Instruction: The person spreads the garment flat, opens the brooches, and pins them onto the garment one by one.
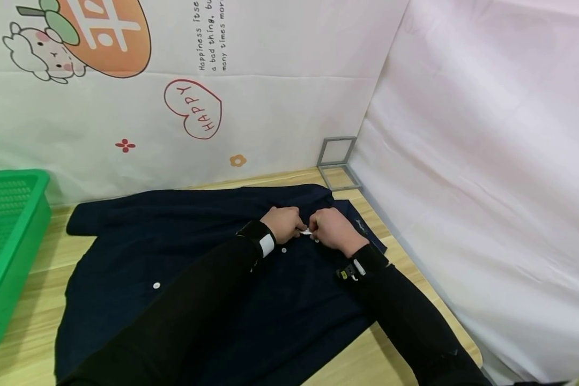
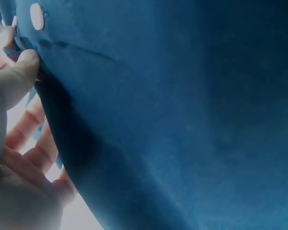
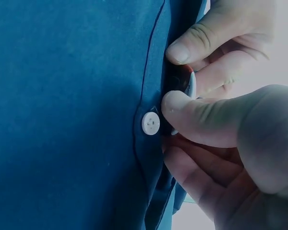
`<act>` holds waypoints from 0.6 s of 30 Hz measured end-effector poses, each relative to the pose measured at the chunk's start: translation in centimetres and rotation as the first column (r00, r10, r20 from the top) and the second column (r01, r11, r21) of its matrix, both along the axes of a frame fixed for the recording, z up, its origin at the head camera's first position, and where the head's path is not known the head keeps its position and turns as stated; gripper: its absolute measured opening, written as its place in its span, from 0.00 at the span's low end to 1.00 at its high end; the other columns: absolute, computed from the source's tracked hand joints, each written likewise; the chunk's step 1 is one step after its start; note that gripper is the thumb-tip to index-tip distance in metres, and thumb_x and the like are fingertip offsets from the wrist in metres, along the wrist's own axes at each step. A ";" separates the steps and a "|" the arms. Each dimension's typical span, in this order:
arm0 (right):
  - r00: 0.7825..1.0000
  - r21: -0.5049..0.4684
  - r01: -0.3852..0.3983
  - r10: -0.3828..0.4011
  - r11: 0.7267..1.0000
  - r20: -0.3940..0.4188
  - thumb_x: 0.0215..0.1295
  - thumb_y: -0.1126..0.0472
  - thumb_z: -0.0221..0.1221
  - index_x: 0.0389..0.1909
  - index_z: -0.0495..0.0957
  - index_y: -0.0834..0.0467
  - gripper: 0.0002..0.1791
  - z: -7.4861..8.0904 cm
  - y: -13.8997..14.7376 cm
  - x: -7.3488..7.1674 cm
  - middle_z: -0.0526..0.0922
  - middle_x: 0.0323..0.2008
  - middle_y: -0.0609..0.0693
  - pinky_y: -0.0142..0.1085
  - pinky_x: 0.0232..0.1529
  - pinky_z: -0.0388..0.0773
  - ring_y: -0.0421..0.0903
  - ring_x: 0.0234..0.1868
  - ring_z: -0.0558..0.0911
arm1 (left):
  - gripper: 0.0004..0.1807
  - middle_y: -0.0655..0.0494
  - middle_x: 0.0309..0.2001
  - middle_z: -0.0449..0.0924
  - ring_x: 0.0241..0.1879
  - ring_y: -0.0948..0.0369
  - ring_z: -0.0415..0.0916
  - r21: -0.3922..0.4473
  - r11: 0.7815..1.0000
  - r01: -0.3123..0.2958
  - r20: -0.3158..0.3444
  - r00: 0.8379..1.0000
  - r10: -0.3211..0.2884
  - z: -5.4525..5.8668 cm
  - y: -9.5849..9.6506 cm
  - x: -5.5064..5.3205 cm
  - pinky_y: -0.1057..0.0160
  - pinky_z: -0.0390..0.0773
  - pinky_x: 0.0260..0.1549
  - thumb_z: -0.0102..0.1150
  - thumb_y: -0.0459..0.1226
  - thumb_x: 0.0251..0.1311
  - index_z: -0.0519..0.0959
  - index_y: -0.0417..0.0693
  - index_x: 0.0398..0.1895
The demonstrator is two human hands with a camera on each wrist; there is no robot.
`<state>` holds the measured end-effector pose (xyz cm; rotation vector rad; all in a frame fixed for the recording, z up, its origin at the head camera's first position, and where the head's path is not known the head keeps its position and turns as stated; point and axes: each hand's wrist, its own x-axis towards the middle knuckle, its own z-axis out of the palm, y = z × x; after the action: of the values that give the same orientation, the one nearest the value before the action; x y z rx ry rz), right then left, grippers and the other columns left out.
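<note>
A dark navy button-up shirt [image 1: 111, 257] lies spread over the wooden table. My left hand [image 1: 282, 224] pinches the edge of its front placket near the collar end, thumb on top, as the left wrist view shows. Close beside it, my right hand [image 1: 336, 230] pinches the same edge between thumb and fingers. Between the two sets of fingertips shows a small white-edged piece [image 3: 192, 85], mostly hidden; I cannot tell whether it is a button or a label. A white button [image 3: 150, 123] sits on the cloth just beside the right thumb.
At the left stands a green plastic basket [image 1: 41, 214]. A grey folding frame [image 1: 340, 188] stands at the table's back corner. White printed cloth [image 1: 280, 118] hangs behind, and a plain white sheet [image 1: 487, 161] borders the right edge. Another shirt button [image 1: 156, 286] lies farther left.
</note>
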<state>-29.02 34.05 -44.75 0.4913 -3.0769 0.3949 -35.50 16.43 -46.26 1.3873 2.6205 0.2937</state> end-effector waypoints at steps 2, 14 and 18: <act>1.000 0.005 0.001 -0.001 1.000 -0.003 0.61 0.64 0.70 0.26 0.84 0.54 0.06 0.0 0.0 0.0 0.81 0.28 0.44 0.36 0.33 0.76 0.38 0.26 0.76 | 0.16 0.63 0.39 0.73 0.36 0.63 0.69 -0.006 1.000 -0.001 -0.002 1.000 0.001 0.1 0.0 0.0 0.60 0.59 0.36 0.63 0.42 0.66 0.84 0.64 0.57; 0.999 -0.012 0.032 -0.032 0.999 0.016 0.61 0.62 0.70 0.26 0.84 0.52 0.06 0.3 0.1 -0.3 0.81 0.28 0.43 0.39 0.36 0.77 0.40 0.27 0.77 | 0.14 0.62 0.37 0.74 0.34 0.63 0.72 0.026 0.999 0.029 -0.069 0.997 -0.027 0.7 -0.5 0.0 0.62 0.67 0.33 0.62 0.43 0.67 0.85 0.65 0.54; 0.996 -0.032 0.076 -0.074 0.997 0.053 0.64 0.61 0.68 0.28 0.81 0.51 0.07 0.5 0.2 -0.6 0.79 0.28 0.43 0.40 0.36 0.76 0.41 0.26 0.76 | 0.13 0.61 0.42 0.76 0.39 0.63 0.74 0.041 0.999 0.016 -0.029 0.999 -0.015 0.3 -0.4 -0.4 0.59 0.71 0.39 0.58 0.42 0.70 0.85 0.63 0.54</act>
<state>-29.58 34.22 -44.29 0.3691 -3.1209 0.4654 -35.89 15.99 -45.97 1.4344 2.6401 0.3296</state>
